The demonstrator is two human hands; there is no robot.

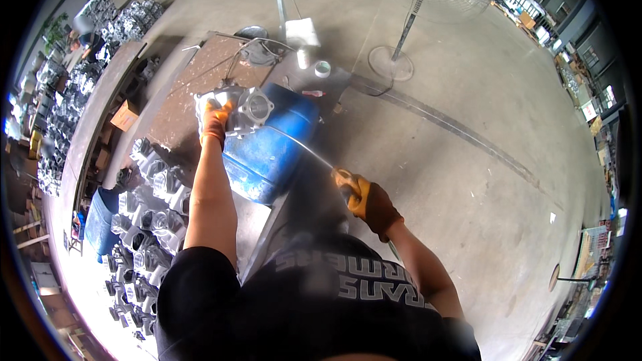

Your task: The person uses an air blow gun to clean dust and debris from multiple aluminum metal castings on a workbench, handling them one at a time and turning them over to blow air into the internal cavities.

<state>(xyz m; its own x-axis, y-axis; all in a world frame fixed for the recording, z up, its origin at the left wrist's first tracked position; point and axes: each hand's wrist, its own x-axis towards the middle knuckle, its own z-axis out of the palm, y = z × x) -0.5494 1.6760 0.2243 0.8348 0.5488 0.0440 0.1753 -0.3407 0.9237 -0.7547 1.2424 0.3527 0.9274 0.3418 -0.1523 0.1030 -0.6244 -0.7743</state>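
My left hand [215,120], in an orange work glove, grips a silver metal casting [255,108] with a round flanged opening facing right. The casting rests on the left part of a blue plastic drum [271,154] lying on its side. In my right hand [366,200], also gloved, is a tool with a long thin metal rod [304,148]. Its handle is mostly hidden by my closed fingers. The rod slants up and left toward the casting's lower right side; whether its tip touches the metal I cannot tell.
Several similar castings [157,227] crowd the area at left. On the brown worktable [184,93] lie a dark cloth and cable; a roll of tape [323,69] sits near its far end. A standing fan [401,47] is beyond. A cardboard box [125,115] is farther left.
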